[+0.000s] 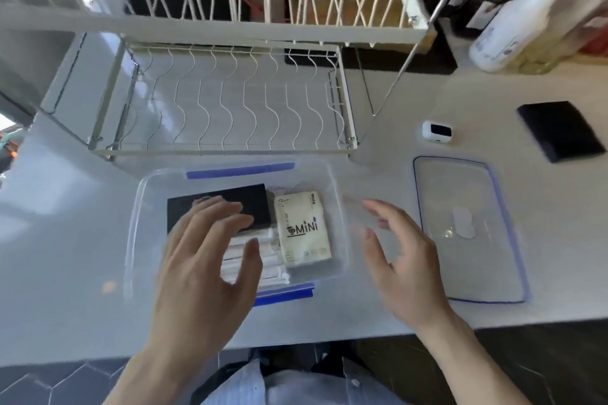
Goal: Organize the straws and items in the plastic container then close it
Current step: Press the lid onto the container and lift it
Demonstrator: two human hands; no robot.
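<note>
One clear plastic box (138,207) with two blue clips sits on the white counter (394,102), just in front of a wire dish rack (230,102). The box has no top on. Inside it are three kinds of things: one black pad (230,200) at the back left, one cream packet (304,230) with "MINI" on it at the right, and a bunch of white wrapped straws (269,260) at the front. The straws are too packed to count.

The left hand (204,260) is over the box with its fingers spread and holding nothing. The right hand (404,260) is beside the box's right wall, fingers loose, holding nothing too.

One clear lid (467,230) with a blue edge lies flat to the right of the box. Farther back are one small white gadget (437,131), one more black pad (561,130) and one white bottle (513,26).
</note>
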